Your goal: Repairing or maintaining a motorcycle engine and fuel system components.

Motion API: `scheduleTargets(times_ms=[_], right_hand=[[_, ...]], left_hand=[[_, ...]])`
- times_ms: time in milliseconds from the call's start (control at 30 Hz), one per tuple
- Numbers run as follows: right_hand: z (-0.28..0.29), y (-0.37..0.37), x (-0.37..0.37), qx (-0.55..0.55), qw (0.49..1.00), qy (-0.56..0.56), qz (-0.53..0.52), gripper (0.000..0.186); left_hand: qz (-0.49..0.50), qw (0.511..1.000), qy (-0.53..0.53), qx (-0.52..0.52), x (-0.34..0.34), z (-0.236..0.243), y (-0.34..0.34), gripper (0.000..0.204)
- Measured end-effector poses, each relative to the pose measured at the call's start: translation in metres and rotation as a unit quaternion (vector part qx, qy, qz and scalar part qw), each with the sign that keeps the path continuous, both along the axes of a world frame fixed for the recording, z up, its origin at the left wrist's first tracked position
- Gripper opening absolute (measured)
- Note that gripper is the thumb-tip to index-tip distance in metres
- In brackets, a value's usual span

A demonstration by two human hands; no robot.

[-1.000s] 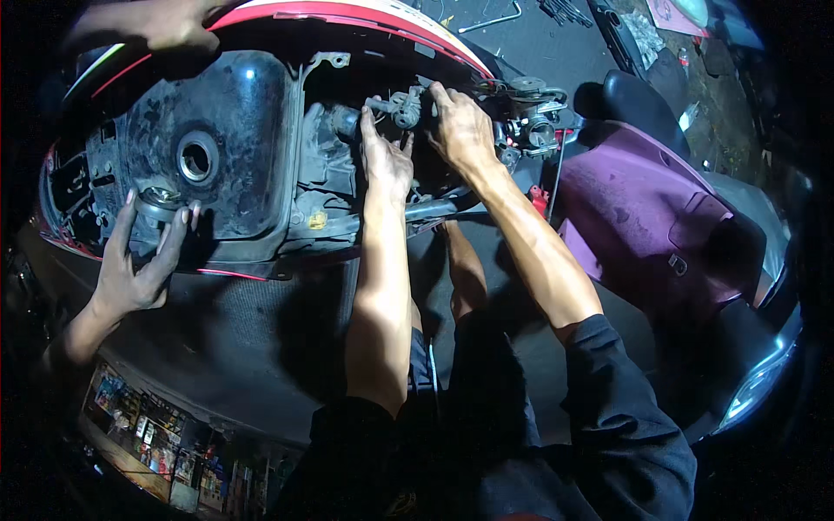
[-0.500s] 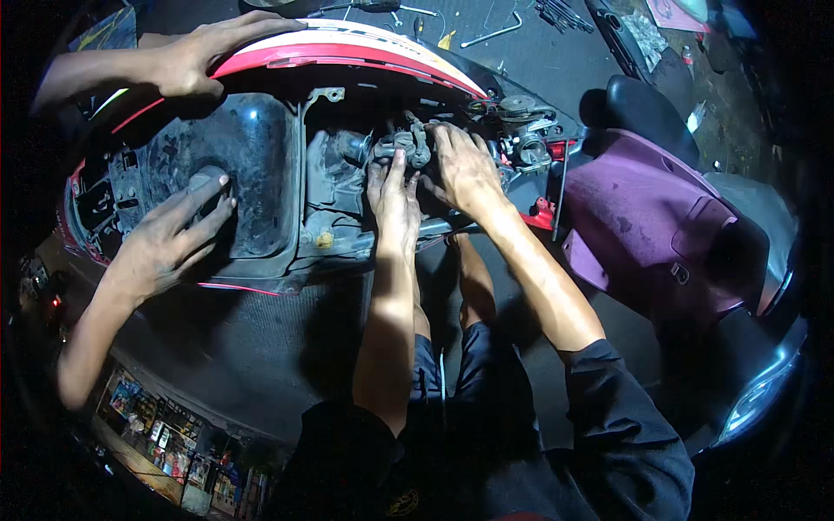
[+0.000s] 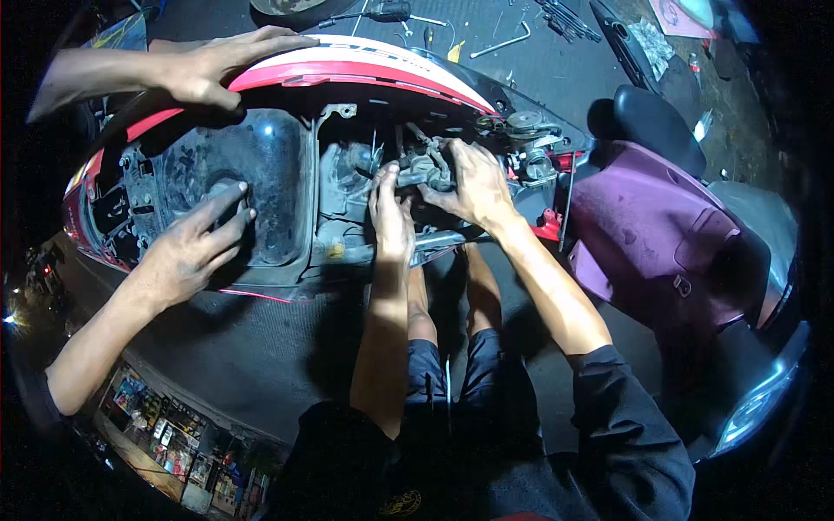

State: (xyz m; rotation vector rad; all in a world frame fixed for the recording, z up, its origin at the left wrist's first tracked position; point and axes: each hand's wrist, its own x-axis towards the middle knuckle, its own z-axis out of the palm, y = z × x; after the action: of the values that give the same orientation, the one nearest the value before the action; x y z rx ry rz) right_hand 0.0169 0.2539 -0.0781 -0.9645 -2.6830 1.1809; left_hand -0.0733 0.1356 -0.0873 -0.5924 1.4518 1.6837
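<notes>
Both my hands are inside the open bay of a scooter body, at a grey, grimy metal part (image 3: 425, 170) that looks like a carburetor or throttle body. My right hand (image 3: 476, 187) grips its right side, thumb low and fingers curled over the top. At its left lower side, my left hand (image 3: 390, 213) closes its fingers on the same part; its fingertips are partly hidden. Just left of the hands lies a dark round fitting (image 3: 365, 158). Beside the bay is the scooter's black tank (image 3: 278, 187), where another person's hand (image 3: 195, 252) holds a round cap.
A second hand (image 3: 204, 76) of that person rests on the red and white side panel (image 3: 373, 62). A purple scooter panel (image 3: 651, 226) and black seat (image 3: 656, 126) stand at right. Tools, including a bent wrench (image 3: 501, 43), lie on the far floor.
The grey part has turned and tilted between my hands. My left fingers have moved lower on it, while my right hand stays at its right side. The view has shifted slightly.
</notes>
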Motion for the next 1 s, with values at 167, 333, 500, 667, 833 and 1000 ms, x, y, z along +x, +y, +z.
scheduleTargets(times_ms=[167, 333, 500, 667, 833, 1000], right_hand=[[-0.001, 0.003, 0.008, -0.077, 0.997, 0.020, -0.005, 0.056], [0.010, 0.013, 0.002, -0.091, 0.995, -0.001, -0.041, 0.051], [0.013, 0.011, -0.016, -0.147, 0.986, 0.009, -0.077, 0.048], [0.007, 0.015, -0.003, -0.180, 0.974, -0.037, -0.135, 0.046], [0.007, 0.012, -0.005, -0.171, 0.973, 0.050, -0.147, 0.044], [-0.001, 0.018, 0.005, -0.147, 0.976, 0.007, -0.163, 0.044]], left_hand=[[-0.122, 0.986, 0.096, -0.053, 0.008, 0.008, -0.007, 0.024], [-0.085, 0.971, 0.187, -0.119, -0.009, -0.015, -0.013, 0.026], [-0.314, 0.855, 0.318, -0.262, -0.054, -0.012, -0.012, 0.023], [-0.195, 0.959, 0.131, -0.157, -0.049, -0.048, -0.026, 0.035], [-0.314, 0.936, 0.121, -0.105, -0.068, -0.035, -0.021, 0.035], [-0.400, 0.908, 0.120, 0.000, -0.053, -0.018, 0.003, 0.039]])
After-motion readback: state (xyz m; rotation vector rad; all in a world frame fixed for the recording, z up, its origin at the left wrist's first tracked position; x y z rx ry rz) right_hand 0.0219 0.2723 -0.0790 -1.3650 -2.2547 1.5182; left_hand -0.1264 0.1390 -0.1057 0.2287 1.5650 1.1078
